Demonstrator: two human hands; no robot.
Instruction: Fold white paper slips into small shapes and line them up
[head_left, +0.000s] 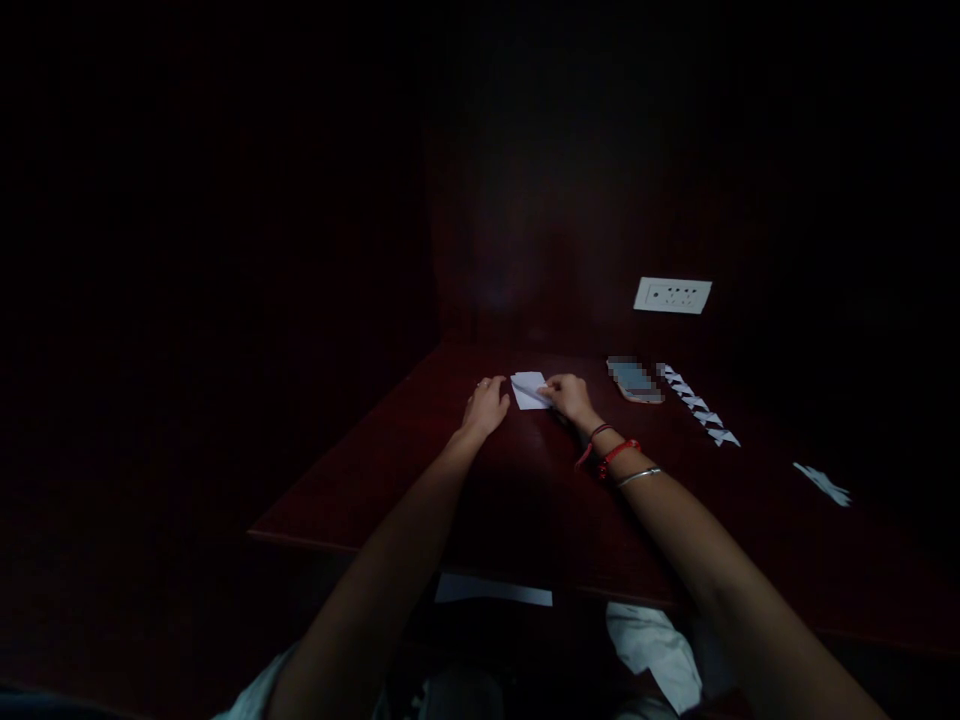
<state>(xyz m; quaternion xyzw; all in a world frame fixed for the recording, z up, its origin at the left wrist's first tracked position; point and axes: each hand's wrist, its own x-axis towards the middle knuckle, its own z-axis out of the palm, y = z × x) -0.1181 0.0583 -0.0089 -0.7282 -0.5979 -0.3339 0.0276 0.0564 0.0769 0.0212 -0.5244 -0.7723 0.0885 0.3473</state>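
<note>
A small white piece of paper [527,392] lies on the dark red table, with a diagonal fold line or flap edge across it. At its right edge my right hand [571,397] is closed, thumb and fingers pinching the paper. My left hand [487,405] rests on the tabletop just left of the sheet. Its fingers are bent a little and spread, and nothing shows in them. Red bands and a silver bangle circle my right wrist.
A phone [636,380] lies right of my hands, beside a row of folded paper pieces [697,405]. Farther right is a small pile of paper strips [823,484]. A white socket plate [673,295] is on the back wall. White paper [493,590] shows below the table's front edge [300,540].
</note>
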